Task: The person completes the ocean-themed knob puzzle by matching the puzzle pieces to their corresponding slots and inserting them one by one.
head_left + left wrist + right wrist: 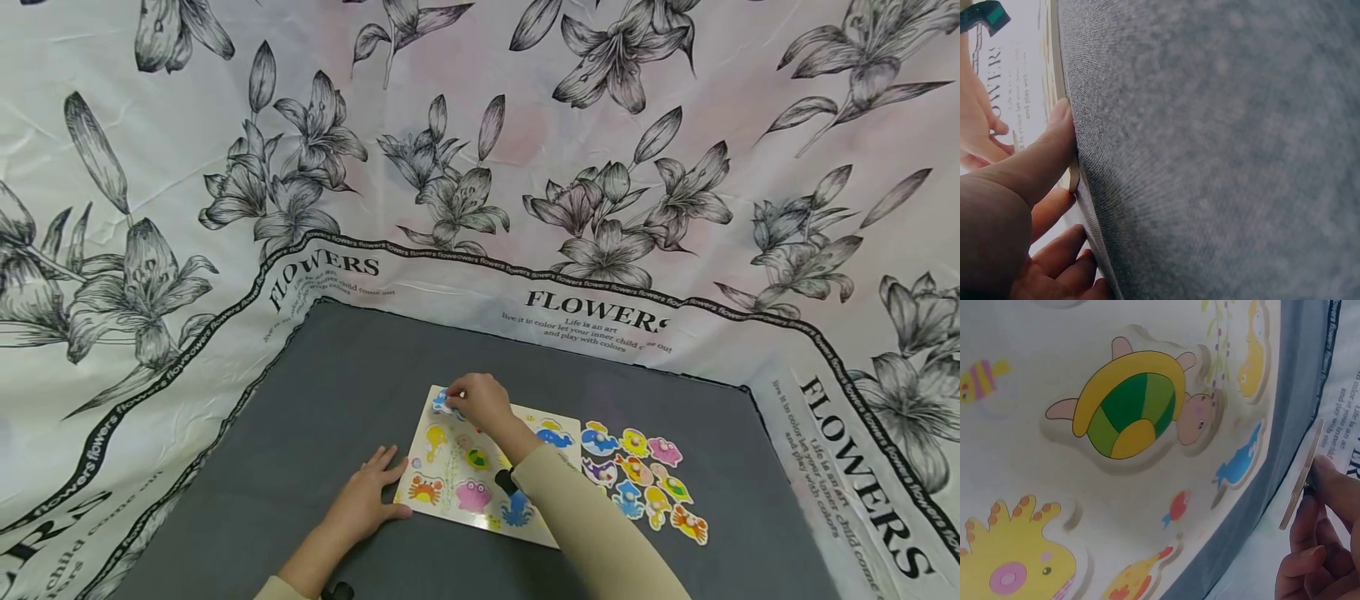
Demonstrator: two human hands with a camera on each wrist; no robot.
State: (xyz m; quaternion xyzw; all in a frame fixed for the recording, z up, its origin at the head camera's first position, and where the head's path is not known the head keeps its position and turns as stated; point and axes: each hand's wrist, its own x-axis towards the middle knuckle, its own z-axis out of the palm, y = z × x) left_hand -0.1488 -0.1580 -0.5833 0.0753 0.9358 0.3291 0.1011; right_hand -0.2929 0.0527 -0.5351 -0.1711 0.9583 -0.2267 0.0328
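Observation:
A wooden peg puzzle board point(497, 440) with pictured sea-animal recesses lies on the dark grey table. My right hand point(483, 404) is over its far left corner and pinches a thin puzzle piece point(1302, 478) by its small knob. In the right wrist view the piece is edge-on, so its picture is hidden. A blue recess point(1241, 462) and a turtle recess point(1138, 403) show in that view. My left hand point(362, 498) rests at the board's near left corner, fingers spread. Its thumb point(1054, 140) lies along the board's edge, with the other fingers round the corner.
Right of the board lie several loose knobbed pieces, among them a whale point(598, 439), a pink piece point(664, 451), an octopus point(628, 499) and a crab point(689, 523). A flower-printed cloth point(465, 275) stands around the grey tabletop point(315, 392) at the back and sides.

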